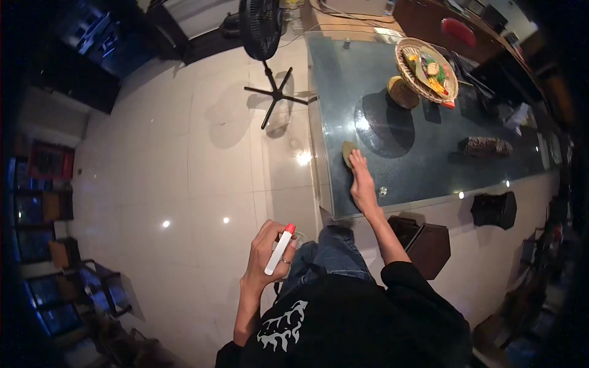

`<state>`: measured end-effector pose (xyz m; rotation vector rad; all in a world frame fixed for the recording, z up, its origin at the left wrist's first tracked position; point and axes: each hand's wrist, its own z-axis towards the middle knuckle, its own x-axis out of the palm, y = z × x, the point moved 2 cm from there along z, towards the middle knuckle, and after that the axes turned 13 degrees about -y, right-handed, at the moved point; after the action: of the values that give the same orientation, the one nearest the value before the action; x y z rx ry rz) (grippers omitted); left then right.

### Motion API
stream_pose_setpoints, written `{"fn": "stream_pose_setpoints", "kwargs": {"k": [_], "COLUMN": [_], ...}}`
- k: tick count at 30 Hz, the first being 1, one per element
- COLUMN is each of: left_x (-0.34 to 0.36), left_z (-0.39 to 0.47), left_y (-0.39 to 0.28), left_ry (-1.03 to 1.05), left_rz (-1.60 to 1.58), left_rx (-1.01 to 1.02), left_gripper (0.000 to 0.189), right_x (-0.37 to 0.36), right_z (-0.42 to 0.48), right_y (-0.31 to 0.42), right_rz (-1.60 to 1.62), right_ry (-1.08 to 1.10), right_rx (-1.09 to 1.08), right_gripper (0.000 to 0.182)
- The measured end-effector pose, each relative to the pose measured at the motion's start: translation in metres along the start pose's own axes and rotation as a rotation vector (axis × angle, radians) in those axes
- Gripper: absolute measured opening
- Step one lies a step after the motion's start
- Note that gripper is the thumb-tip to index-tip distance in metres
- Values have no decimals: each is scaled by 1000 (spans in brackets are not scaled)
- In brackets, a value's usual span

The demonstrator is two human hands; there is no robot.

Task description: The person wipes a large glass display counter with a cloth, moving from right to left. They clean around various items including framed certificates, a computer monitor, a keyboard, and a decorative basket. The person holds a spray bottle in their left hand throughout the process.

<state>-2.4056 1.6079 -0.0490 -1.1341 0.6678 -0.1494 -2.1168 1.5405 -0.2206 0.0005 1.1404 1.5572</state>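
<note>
My left hand [268, 252] holds a slim white tube with a red cap [280, 250], over the floor beside my knees. The tube lies slantwise across the fingers, cap end up, and a ring shows on one finger. Over the glass-topped table [340, 96], my right hand [362, 179] has its fingers stretched onto an olive-green, leaf-shaped piece [348, 153] near the table's left edge. Its thumb is hidden, so whether it grips the piece or only rests on it is unclear.
Farther back on the table stands a woven basket [405, 64] on a round base, with colourful pieces inside. A dark, rough block [487, 146] lies to the right. A black pedestal fan [261, 32] stands left of the table. A brown stool-like piece [425, 250] is beside my right forearm.
</note>
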Motion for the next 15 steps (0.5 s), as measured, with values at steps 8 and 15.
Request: {"fn": "stream_pose_setpoints", "kwargs": {"k": [8, 15], "left_x": [6, 50], "left_z": [89, 204], "left_y": [16, 37], "left_ry": [177, 380], "left_rz": [-42, -61], "left_rx": [172, 318], "left_gripper": [15, 16], "right_x": [-44, -9], "right_z": [5, 40], "right_y": [6, 16], "right_rz": [1251, 1540], "right_ry": [-816, -963], "right_rx": [1244, 1220], "right_gripper": [43, 41]}}
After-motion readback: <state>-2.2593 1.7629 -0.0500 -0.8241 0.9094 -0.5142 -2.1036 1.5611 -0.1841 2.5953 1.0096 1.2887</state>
